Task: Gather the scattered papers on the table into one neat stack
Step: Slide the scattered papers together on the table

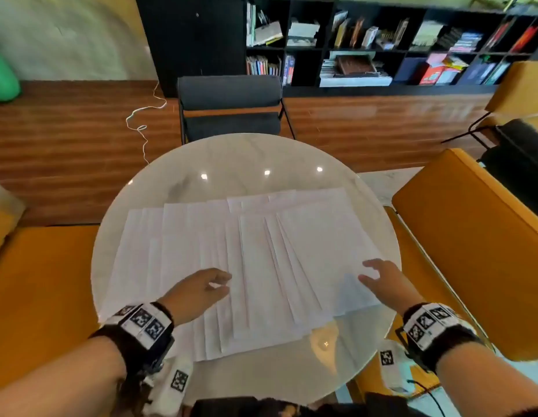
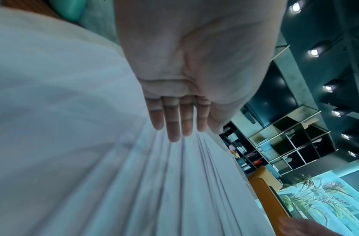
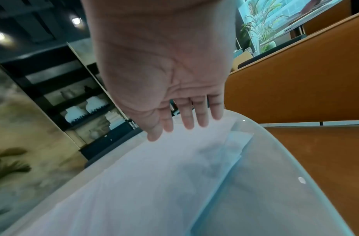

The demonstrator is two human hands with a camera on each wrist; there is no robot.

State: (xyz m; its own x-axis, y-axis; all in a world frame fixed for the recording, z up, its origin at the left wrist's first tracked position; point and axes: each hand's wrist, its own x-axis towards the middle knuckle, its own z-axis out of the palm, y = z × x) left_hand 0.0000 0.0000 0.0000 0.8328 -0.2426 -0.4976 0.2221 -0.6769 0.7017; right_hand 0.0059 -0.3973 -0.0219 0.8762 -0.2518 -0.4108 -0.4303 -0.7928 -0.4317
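Several white papers [image 1: 261,257] lie fanned out and overlapping across the round white table [image 1: 249,158]. My left hand [image 1: 198,291] hovers over the near middle of the fan, fingers straight and loosely spread, holding nothing. In the left wrist view the left hand [image 2: 174,121] points along the layered papers [image 2: 174,183]. My right hand [image 1: 382,281] is over the right end of the fan, fingers extended, nothing held. The right wrist view shows the right hand [image 3: 184,121] just above the rightmost papers [image 3: 154,175] near the table rim [image 3: 285,151].
A dark chair [image 1: 231,106] stands at the far side of the table. Orange seats flank it, left [image 1: 42,281] and right [image 1: 472,236]. A black bookshelf [image 1: 367,40] lines the back wall. A white cable [image 1: 144,115] trails over the wooden floor.
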